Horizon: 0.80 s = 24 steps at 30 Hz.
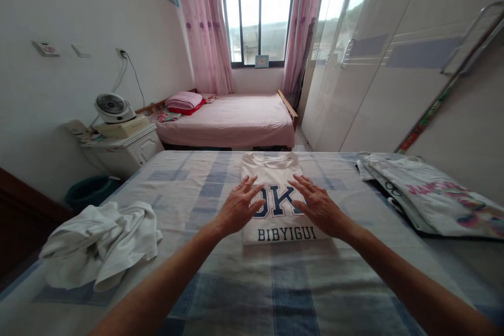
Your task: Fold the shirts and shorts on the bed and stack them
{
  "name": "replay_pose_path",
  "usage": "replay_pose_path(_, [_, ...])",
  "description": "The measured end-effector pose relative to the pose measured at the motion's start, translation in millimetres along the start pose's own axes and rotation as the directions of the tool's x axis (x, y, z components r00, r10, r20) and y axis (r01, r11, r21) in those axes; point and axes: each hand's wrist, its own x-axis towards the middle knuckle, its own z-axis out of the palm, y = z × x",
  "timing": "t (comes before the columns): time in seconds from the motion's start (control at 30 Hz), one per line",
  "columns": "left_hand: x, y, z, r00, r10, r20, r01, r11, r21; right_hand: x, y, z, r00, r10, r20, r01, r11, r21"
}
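A folded white T-shirt with dark blue letters lies in the middle of the checked blue bedspread. My left hand rests flat on the shirt's left side, fingers spread and open. On the shirt's right side lies my right hand, also flat with fingers stretched out. Neither hand holds anything.
A crumpled white garment lies at the left of the bed. Folded printed shirts are stacked at the right. Beyond are a pink bed, a nightstand with a fan, a wardrobe and a window.
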Motion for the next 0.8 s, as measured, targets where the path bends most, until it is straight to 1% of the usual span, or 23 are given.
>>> replay_pose_path(0.07, [-1,-3,18.7,1.0,-0.008,0.025,0.006,0.998,0.055,3,-3,21,0.999,-0.023,0.048,0.026,0.998,-0.051])
replay_pose_path(0.13, [-5,-8,33.1,0.996,-0.044,0.074,0.037,0.994,0.1,3,-2,39,0.993,-0.037,0.109,0.046,0.996,-0.083])
replay_pose_path(0.2, [-9,-13,41.2,0.991,-0.083,0.102,0.068,0.988,0.137,3,3,49,0.99,-0.035,0.137,0.048,0.995,-0.088])
replay_pose_path(0.23, [-11,-15,43.1,0.99,-0.091,0.104,0.075,0.986,0.151,2,6,51,0.992,-0.019,0.126,0.03,0.996,-0.088])
replay_pose_path(0.37, [-10,-17,43.8,0.992,-0.078,0.101,0.06,0.984,0.168,-1,28,48,0.993,0.115,0.026,-0.111,0.987,-0.112])
replay_pose_path(0.47, [-9,-14,43.3,0.991,-0.1,0.085,0.081,0.977,0.196,-5,43,45,0.984,0.174,0.035,-0.168,0.977,-0.132])
replay_pose_path(0.53, [-10,-11,41.8,0.99,-0.126,0.069,0.109,0.97,0.22,-6,49,43,0.977,0.211,0.031,-0.205,0.969,-0.14])
replay_pose_path(0.6, [-10,-8,38.3,0.987,-0.157,0.045,0.141,0.958,0.251,-4,49,40,0.97,0.244,-0.003,-0.242,0.959,-0.145])
replay_pose_path(0.67, [-4,-2,33.2,0.988,-0.154,0.018,0.143,0.95,0.276,5,45,35,0.97,0.239,-0.04,-0.243,0.961,-0.135])
replay_pose_path(0.73, [9,4,28.7,0.995,-0.103,0.012,0.096,0.957,0.275,20,37,29,0.978,0.198,-0.068,-0.205,0.973,-0.104])
replay_pose_path(0.8, [30,12,26.9,0.998,-0.054,0.027,0.045,0.965,0.258,39,25,27,0.984,0.161,-0.082,-0.166,0.984,-0.061])
